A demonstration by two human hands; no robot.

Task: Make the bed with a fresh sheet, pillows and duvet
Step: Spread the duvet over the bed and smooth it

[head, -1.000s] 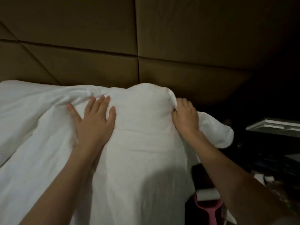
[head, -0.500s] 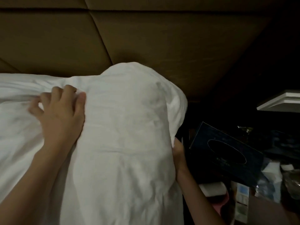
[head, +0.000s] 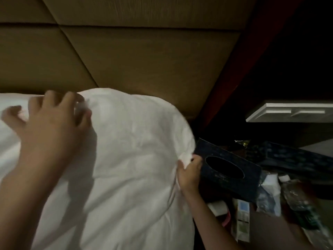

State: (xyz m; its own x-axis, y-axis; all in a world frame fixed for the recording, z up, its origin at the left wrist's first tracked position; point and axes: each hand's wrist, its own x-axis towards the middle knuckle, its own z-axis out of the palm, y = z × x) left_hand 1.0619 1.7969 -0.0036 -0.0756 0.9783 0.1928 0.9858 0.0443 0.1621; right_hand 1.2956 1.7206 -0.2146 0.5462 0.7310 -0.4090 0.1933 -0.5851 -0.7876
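While the white duvet [head: 129, 168] bulges against the padded headboard [head: 144, 60] at the far side, the right hand [head: 189, 175] pinches a fold of its right edge. Left hand [head: 48, 127], blurred, fingers spread and loosely bent, is over the duvet's far-left part, gripping nothing. Dark tissue box [head: 227, 170] just right of the right hand.

No readable text; print on tissue box [head: 228, 171] too blurred.

duvet [head: 129, 159] before headboard [head: 144, 60], tissue box [head: 228, 170] right of it
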